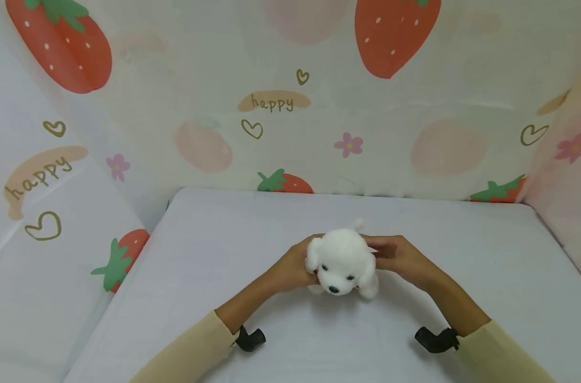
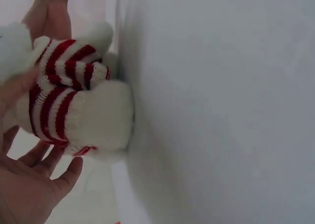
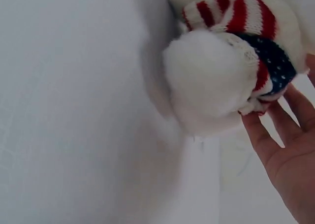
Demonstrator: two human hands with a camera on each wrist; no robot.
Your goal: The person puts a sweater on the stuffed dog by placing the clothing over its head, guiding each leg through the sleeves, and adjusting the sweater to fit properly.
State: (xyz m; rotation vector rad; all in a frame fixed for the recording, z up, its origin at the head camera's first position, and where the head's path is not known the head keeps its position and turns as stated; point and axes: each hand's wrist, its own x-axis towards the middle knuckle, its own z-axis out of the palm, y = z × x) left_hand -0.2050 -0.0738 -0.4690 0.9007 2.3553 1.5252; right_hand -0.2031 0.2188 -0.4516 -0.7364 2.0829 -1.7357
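Observation:
A white plush dog (image 1: 342, 260) stands on the white table (image 1: 214, 239), its face turned toward me. It wears a red and white striped knit sweater (image 2: 59, 101) with a blue dotted patch (image 3: 273, 61). My left hand (image 1: 290, 266) holds the toy's left flank. In the left wrist view, the left hand (image 2: 47, 130) has its thumb lying on the sweater and its fingers (image 2: 54, 177) under the body. My right hand (image 1: 391, 254) holds the opposite flank. In the right wrist view, the right hand (image 3: 283, 93) has its fingertips (image 3: 253, 123) touching the sweater's hem.
Cloth walls printed with strawberries, hearts and "happy" (image 1: 271, 101) enclose the table at the back, left and right. Black wrist camera mounts (image 1: 249, 339) sit on both cream sleeves. White tabletop stretches all around the toy.

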